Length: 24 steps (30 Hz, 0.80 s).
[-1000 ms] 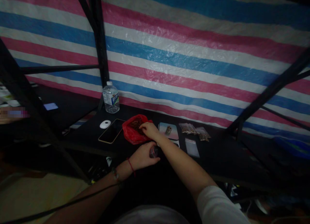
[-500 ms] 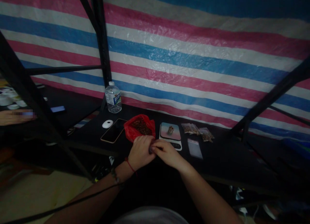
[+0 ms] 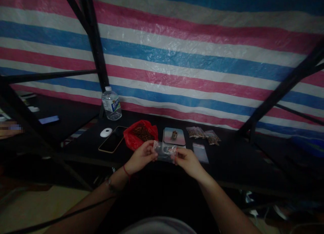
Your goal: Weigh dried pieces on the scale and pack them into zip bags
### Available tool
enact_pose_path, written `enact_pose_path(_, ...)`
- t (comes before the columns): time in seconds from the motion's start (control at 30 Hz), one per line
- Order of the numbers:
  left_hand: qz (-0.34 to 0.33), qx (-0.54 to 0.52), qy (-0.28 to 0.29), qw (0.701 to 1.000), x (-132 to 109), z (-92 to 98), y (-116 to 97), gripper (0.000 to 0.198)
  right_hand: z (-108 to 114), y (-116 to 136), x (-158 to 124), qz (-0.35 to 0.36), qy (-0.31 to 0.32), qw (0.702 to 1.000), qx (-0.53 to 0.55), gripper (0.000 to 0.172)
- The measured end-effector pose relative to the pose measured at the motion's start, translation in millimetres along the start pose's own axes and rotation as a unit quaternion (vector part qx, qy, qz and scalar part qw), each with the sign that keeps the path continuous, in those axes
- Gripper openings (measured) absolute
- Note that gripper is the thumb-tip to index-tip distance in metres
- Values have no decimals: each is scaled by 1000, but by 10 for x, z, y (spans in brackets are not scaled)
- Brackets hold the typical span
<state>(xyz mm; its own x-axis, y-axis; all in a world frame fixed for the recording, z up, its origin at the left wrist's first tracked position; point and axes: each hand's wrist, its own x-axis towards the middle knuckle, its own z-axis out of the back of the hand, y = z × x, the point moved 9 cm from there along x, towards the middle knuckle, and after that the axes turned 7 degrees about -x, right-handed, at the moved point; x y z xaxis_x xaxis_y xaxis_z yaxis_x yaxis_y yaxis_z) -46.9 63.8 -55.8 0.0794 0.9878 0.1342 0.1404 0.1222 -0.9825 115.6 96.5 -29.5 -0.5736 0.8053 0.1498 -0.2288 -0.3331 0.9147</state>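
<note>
While the left hand (image 3: 142, 156) pinches one end of a clear plastic bag (image 3: 165, 152), the right hand (image 3: 188, 161) pinches the other in the head view, fingers closed narrowly on its edges, so that it stretches between them on the near right side of the red bag (image 3: 131, 142). Whether anything lies inside the clear one is too dim to tell. The red bag, its mouth wide, sits on the black desk (image 3: 227, 170) with brown bits (image 3: 143, 132) in it. Just right of it is a scale (image 3: 167, 137) bearing a small container (image 3: 174, 135), the scale's front partly hidden behind the clear plastic bag; farther right of the red bag come some filled packets (image 3: 195, 132) and, nearer the person, a flat translucent packet (image 3: 200, 153). Just left of the red bag lies a phone (image 3: 111, 140), then a white rounded object (image 3: 106, 132). Behind it to the left stands a bottle (image 3: 111, 104); well left, another person's hand (image 3: 6, 131) shows, blurred.
</note>
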Motion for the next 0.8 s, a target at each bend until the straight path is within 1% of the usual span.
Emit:
enact_pose_path(0.07, -2, 35, -10, 999, 18, 10, 20, 52, 31, 44, 8, 18, -11, 999, -30, 22)
enact_pose_path(0.13, -39, 105, -40, 993, 15, 68, -65, 46, 59, 84, 14, 35, -25, 998, -51, 23)
enact_pose_path(0.17, -76, 163, -65, 982, -8, 103, -164, 45, 63, 91, 15, 38, -31, 997, -57, 24)
enact_pose_path(0.2, -120, 232, -84, 962, -49, 109, -285, 46, 58, 90, 15, 38, -35, 997, -60, 25)
enact_pose_path(0.23, -165, 303, -91, 934, -102, 72, -404, 50, 42, 83, 13, 36, -36, 997, -64, 26)
enact_pose_path(0.27, -203, 369, -80, 903, -157, -10, -494, 57, 12, 76, 8, 35, -34, 996, -71, 26)
enact_pose_path(0.3, -226, 422, -45, 877, -203, -128, -534, 66, -32, 68, 3, 33, -27, 996, -82, 26)
enact_pose_path(0.33, -236, 457, -2, 857, -241, -248, -532, 75, -89, 61, -3, 31, -17, 995, -93, 24)
enact_pose_path(0.37, -236, 477, 38, 846, -273, -350, -507, 82, -152, 54, -11, 29, -5, 994, -105, 21)
enact_pose_path(0.4, -227, 487, 70, 840, -294, -429, -470, 86, -217, 48, -18, 27, 9, 993, -113, 18)
enact_pose_path(0.43, -214, 491, 89, 840, -305, -481, -432, 89, -279, 44, -26, 24, 21, 993, -118, 16)
enact_pose_path(0.5, -182, 486, 103, 848, -299, -527, -370, 85, -376, 48, -42, 20, 39, 991, -125, 14)
enact_pose_path(0.57, -159, 479, 99, 858, -282, -534, -352, 76, -421, 81, -59, 23, 40, 987, -151, 12)
enact_pose_path(0.67, -145, 471, 92, 865, -271, -539, -390, 59, -450, 151, -89, 30, 32, 979, -198, 10)
enact_pose_path(0.77, -136, 461, 91, 872, -264, -526, -415, 48, -475, 201, -91, 44, 37, 980, -190, 6)
enact_pose_path(0.8, -133, 457, 87, 875, -257, -504, -412, 47, -449, 208, -69, 53, 30, 981, -184, 4)
